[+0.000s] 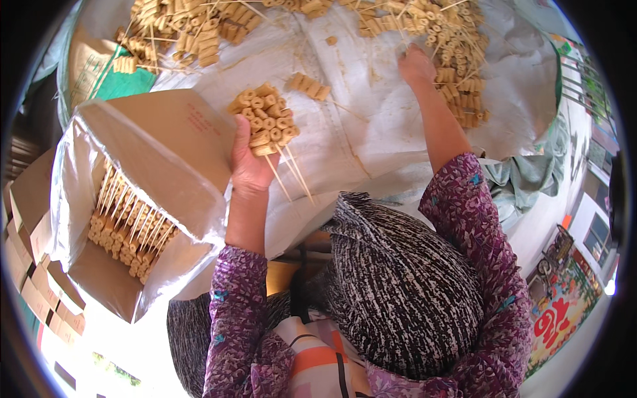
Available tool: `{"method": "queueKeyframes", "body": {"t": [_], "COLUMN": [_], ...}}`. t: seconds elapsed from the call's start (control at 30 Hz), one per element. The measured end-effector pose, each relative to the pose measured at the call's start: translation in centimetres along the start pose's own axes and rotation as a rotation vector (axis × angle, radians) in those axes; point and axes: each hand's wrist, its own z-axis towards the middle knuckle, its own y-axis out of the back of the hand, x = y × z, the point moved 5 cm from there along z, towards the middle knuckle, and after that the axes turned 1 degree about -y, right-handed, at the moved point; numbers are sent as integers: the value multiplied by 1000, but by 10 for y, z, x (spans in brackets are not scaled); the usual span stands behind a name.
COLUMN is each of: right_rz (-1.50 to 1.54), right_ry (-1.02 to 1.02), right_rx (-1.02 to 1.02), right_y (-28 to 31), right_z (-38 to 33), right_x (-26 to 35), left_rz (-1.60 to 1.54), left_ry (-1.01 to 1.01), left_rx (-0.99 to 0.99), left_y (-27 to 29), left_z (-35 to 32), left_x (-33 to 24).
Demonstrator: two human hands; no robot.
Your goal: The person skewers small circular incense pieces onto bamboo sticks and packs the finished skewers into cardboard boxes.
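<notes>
My left hand is closed around a bundle of skewers. Each carries short, hollow, golden-brown rolls, and the bare stick ends point down toward me. Farther off to the right, my right hand reaches to the edge of a heap of the same skewers. Its fingers are pinched at a thin stick; the fingertips are partly hidden. One loose skewer lies on the white sheet between my hands.
At my left stands an open cardboard box with a clear plastic liner; rows of skewers fill part of it. Another skewer heap lies at the far left. Cartons are stacked at the left edge. Grey-green cloth bunches at the right.
</notes>
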Motion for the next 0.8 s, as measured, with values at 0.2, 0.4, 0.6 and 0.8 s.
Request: {"method": "queueKeyframes", "body": {"t": [0.2, 0.4, 0.6, 0.8], "right_rz": [412, 364, 522, 571], "right_ry": [113, 417, 1036, 1586], "right_rx": [359, 555, -198, -358], "right_y": [-5, 15, 108, 130], "right_z": [-53, -128, -181, -268], "right_x": [9, 52, 132, 190], "left_rz": [-11, 4, 3, -1868], "left_ry": [57, 65, 86, 915], "left_rx": [-35, 9, -2, 317], "left_y": [-3, -8, -14, -36], "left_z": [-4, -5, -6, -23], "left_x": [2, 0, 2, 19]}}
